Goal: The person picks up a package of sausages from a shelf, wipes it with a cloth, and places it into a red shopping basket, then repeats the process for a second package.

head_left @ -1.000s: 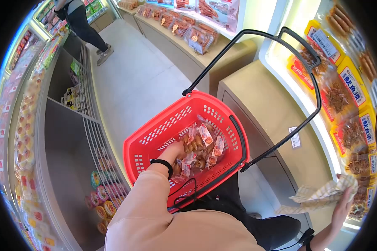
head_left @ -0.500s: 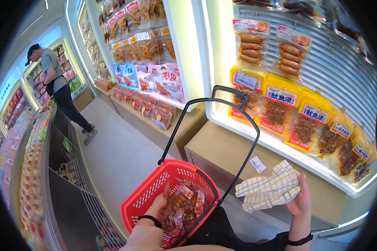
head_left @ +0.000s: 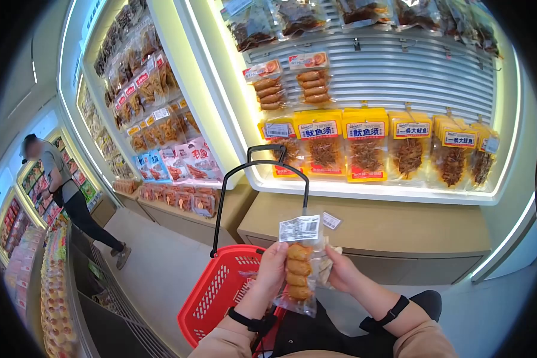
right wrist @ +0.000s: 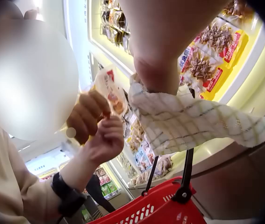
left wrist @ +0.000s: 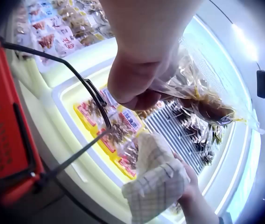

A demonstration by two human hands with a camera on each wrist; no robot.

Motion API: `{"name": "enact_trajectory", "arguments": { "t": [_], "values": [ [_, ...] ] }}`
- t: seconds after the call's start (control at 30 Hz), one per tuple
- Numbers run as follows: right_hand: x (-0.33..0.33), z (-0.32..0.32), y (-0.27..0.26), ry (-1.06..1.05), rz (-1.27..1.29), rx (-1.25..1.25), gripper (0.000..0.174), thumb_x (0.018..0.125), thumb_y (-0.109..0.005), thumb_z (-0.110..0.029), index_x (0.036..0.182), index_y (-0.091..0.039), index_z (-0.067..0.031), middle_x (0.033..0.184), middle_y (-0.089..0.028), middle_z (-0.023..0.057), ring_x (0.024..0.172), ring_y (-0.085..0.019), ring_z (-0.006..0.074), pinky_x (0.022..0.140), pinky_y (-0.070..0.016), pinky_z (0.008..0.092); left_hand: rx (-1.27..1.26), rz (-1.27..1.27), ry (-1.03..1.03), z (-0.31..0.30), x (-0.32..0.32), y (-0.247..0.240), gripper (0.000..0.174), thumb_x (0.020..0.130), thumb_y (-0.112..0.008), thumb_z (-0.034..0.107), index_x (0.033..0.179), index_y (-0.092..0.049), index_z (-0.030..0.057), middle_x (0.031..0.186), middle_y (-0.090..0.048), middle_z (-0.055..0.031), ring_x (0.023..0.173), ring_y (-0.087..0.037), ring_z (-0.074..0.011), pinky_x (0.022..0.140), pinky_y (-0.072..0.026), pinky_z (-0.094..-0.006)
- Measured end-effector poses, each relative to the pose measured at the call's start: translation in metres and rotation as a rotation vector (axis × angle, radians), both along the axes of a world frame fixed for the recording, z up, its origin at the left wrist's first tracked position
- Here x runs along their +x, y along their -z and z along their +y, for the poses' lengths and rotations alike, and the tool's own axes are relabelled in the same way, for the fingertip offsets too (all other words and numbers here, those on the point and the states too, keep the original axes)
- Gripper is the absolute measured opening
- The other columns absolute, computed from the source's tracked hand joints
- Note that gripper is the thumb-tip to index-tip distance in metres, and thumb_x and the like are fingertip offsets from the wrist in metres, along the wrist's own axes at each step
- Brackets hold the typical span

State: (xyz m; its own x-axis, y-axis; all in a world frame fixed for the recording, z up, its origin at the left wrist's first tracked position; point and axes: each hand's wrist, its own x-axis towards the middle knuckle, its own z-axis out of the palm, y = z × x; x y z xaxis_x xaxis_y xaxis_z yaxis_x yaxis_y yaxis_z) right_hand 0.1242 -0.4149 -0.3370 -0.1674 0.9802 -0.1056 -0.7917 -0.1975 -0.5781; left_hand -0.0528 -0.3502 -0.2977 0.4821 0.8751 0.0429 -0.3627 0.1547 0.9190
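Note:
In the head view my left hand pinches the left side of a clear packet of sausages, held upright in front of my body. A white barcode label covers its top, and several plump brown sausages are stacked below. My right hand grips a checked cloth, mostly hidden behind the packet in the head view. In the right wrist view the cloth hangs from the right hand's fingers, apart from the packet. The red shopping basket stands at lower left, under my left forearm.
Ahead, a lit shelf holds yellow packs of dried squid and two hanging sausage packets. Below it is a wooden ledge with a loose price tag. A person stands in the aisle at left, beside a snack counter.
My left hand has come up out of the basket with a sausage packet. My right hand has brought the cloth inward beside it, and the view has risen toward the shelves.

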Motion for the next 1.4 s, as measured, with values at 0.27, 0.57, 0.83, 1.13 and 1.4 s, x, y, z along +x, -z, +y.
{"name": "enact_trajectory", "arguments": {
  "t": [0.27,0.57,0.83,1.13,1.4],
  "values": [
    [0.020,-0.023,0.050,0.348,0.121,-0.152,0.039,0.101,-0.042,-0.042,0.118,-0.057,-0.0108,0.106,-0.064,0.0040,0.097,-0.063,0.0182,0.086,-0.0505,0.0316,0.793,0.541,0.274,0.010,0.087,0.132,0.072,0.096,-0.054,0.024,0.152,-0.012,0.0086,0.147,-0.034,-0.0145,0.129,-0.044,-0.0270,0.106,-0.0353,-0.0364],
    [0.037,-0.029,0.039,0.348,-0.401,-0.171,0.060,0.102,-0.037,-0.047,0.139,-0.042,-0.0002,0.136,-0.051,0.0115,0.124,-0.048,0.0221,0.105,-0.0360,0.0355,-0.282,-0.190,0.264,-0.043,0.063,0.074,0.049,0.099,-0.052,0.019,0.141,-0.033,0.0056,0.136,-0.051,-0.0118,0.123,-0.052,-0.0246,0.102,-0.0448,-0.0405],
    [0.089,-0.022,0.022,0.735,-0.758,-0.092,0.061,0.101,-0.039,-0.048,0.138,-0.042,0.0012,0.135,-0.053,0.0139,0.119,-0.054,0.0256,0.102,-0.0398,0.0348,-0.449,-0.318,0.327,-0.027,0.026,0.090,0.049,0.103,-0.031,0.034,0.143,-0.032,0.0048,0.137,-0.050,-0.0164,0.125,-0.051,-0.0326,0.102,-0.0442,-0.0480],
    [0.001,-0.044,0.067,0.304,-1.658,0.390,0.051,0.099,-0.040,-0.038,0.144,-0.040,-0.0121,0.155,-0.022,0.0195,0.144,-0.015,0.0409,0.112,-0.0166,0.0591,-0.424,-0.192,0.326,-0.043,0.042,0.125,0.047,0.103,-0.034,0.027,0.148,-0.025,0.0129,0.145,-0.041,-0.0114,0.126,-0.050,-0.0264,0.103,-0.0436,-0.0400],
    [-0.008,-0.055,0.055,0.228,-1.806,0.461,0.053,0.100,-0.034,-0.040,0.145,-0.039,-0.0135,0.153,-0.030,0.0165,0.145,-0.013,0.0387,0.114,-0.0107,0.0576,-0.254,0.031,0.297,-0.061,0.047,0.113,0.052,0.100,-0.042,0.006,0.148,-0.022,0.0086,0.146,-0.037,-0.0135,0.132,-0.043,-0.0237,0.106,-0.0393,-0.0354]
  ]
}}
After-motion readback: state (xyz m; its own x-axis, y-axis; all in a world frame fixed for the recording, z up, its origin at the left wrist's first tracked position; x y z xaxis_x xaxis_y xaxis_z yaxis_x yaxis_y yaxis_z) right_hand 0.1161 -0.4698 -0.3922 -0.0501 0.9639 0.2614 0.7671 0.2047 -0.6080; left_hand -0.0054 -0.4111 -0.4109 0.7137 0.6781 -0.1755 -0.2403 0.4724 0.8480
